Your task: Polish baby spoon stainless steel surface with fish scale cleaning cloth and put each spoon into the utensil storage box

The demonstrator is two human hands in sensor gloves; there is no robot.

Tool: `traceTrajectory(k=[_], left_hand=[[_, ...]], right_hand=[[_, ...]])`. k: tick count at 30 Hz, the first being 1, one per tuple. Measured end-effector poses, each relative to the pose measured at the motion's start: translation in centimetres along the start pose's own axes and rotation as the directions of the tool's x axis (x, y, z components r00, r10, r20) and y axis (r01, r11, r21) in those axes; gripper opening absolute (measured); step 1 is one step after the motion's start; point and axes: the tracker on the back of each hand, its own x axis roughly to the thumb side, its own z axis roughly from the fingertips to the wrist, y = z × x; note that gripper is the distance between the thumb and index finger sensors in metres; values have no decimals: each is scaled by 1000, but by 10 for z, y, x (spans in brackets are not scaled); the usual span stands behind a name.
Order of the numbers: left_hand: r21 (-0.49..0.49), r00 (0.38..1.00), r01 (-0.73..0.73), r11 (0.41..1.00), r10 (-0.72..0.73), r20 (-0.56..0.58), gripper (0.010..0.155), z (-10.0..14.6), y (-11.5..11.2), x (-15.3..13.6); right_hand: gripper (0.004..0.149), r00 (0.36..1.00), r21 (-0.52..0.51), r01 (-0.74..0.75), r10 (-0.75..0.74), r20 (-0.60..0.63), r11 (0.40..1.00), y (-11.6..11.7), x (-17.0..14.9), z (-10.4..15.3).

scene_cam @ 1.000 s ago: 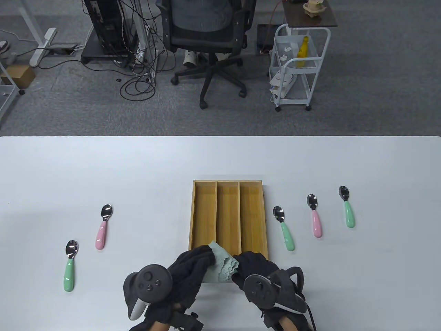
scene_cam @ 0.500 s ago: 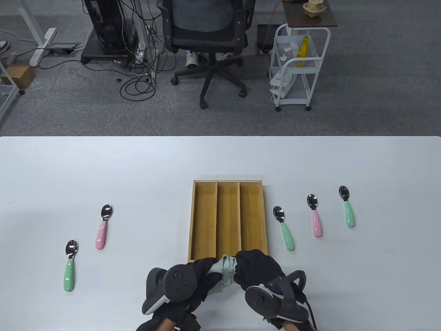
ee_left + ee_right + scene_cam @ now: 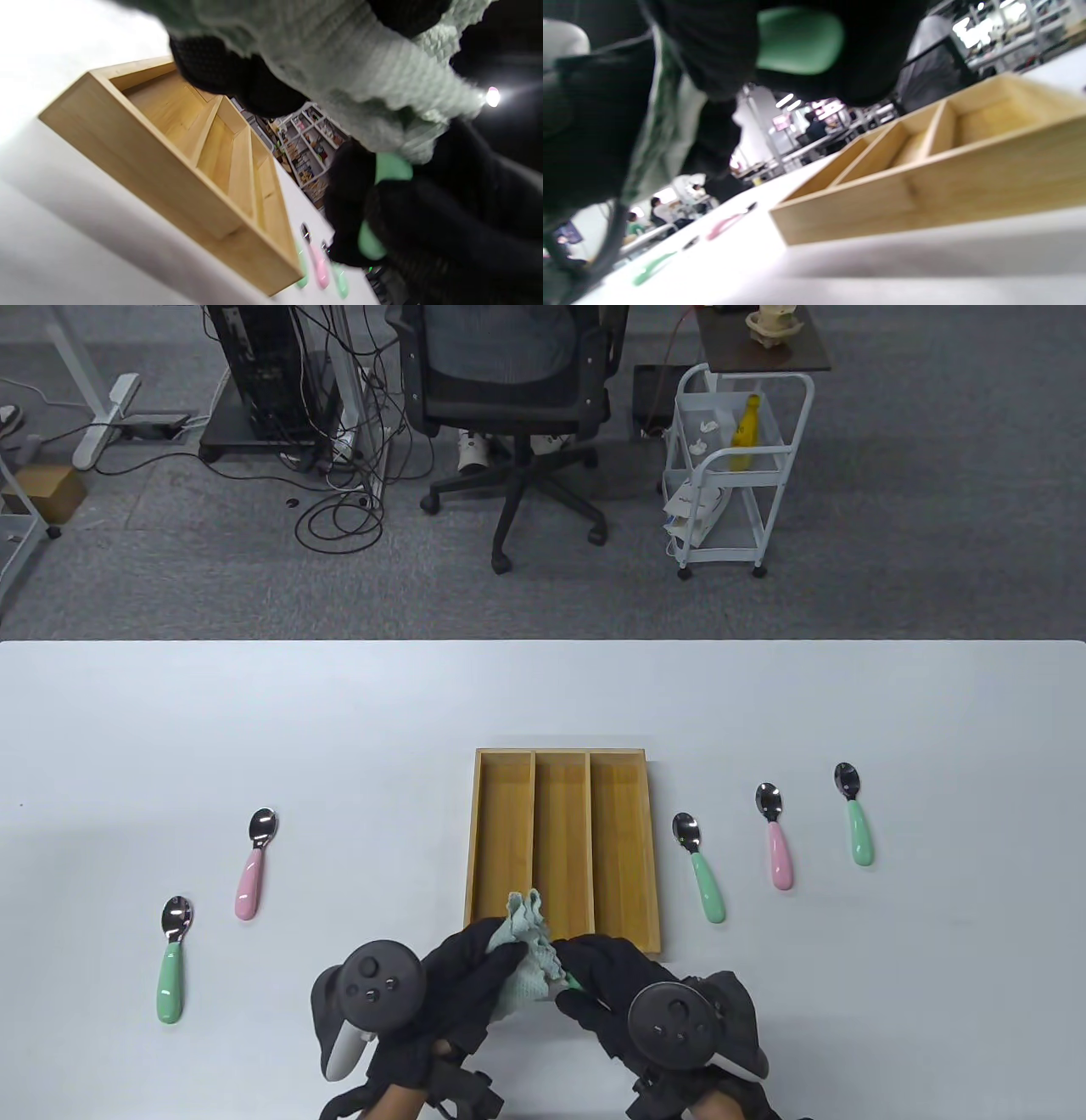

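Note:
Both gloved hands meet above the table's near edge, just in front of the wooden storage box (image 3: 562,774). My left hand (image 3: 484,967) grips the pale green cloth (image 3: 528,946) (image 3: 373,72), bunched around a spoon's metal end. My right hand (image 3: 585,971) holds that spoon by its green handle (image 3: 384,169) (image 3: 797,40); its bowl is hidden in the cloth. The box's three compartments hold nothing. On the table lie a green spoon (image 3: 172,957) and a pink spoon (image 3: 253,861) at the left, and a green spoon (image 3: 701,865), a pink spoon (image 3: 775,833) and another green spoon (image 3: 855,811) at the right.
Beyond the white table's (image 3: 254,712) far edge stand an office chair (image 3: 509,398) with a seated person, a white trolley (image 3: 734,466) and a cable tangle (image 3: 339,500) on the carpet.
The cloth has shifted in my hands: its bunched end now sticks up toward the box. My left hand moved left, my right hand rolled so its tracker faces up.

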Motion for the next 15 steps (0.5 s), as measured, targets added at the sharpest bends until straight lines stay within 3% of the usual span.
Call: traceTrajectory(k=[3, 5, 8, 15], left_hand=[[37, 999, -41, 998, 41, -17, 48, 3, 2, -2], [41, 1000, -19, 999, 19, -17, 48, 3, 3, -1], [19, 991, 130, 991, -130, 11, 48, 0, 0, 7], [-177, 935, 354, 918, -348, 68, 48, -6, -24, 16]], right_hand=[[56, 1000, -18, 8, -8, -16, 1000, 3, 4, 1], [56, 993, -40, -121, 121, -5, 992, 1, 6, 1], [54, 947, -94, -321, 322, 2, 943, -5, 9, 3], [47, 916, -95, -400, 400, -22, 912, -11, 2, 4]])
